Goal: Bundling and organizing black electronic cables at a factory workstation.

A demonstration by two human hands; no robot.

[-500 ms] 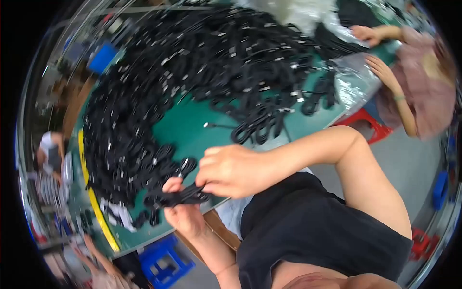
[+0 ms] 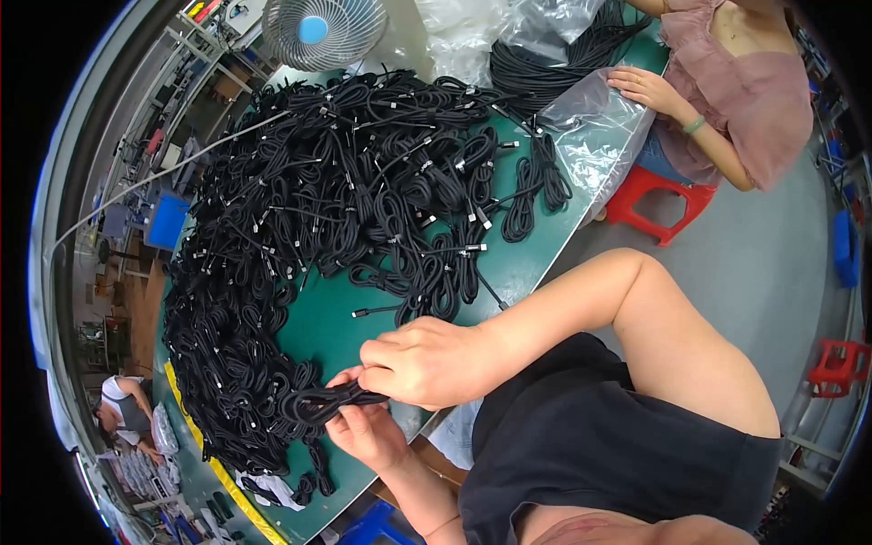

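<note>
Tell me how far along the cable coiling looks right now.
Done: a large heap of coiled black cables covers most of the green table. In hand: the right hand and left hand together grip one black cable bundle at the table's near edge. Left: several looser cables lie in front of the heap; how many remain cannot be told.

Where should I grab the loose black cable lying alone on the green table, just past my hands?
Probably pinch the loose cable just behind its metal plug at the left end, coming straight down from above. That end lies flat on bare green table, while its other end runs into the coiled bundles.
</note>
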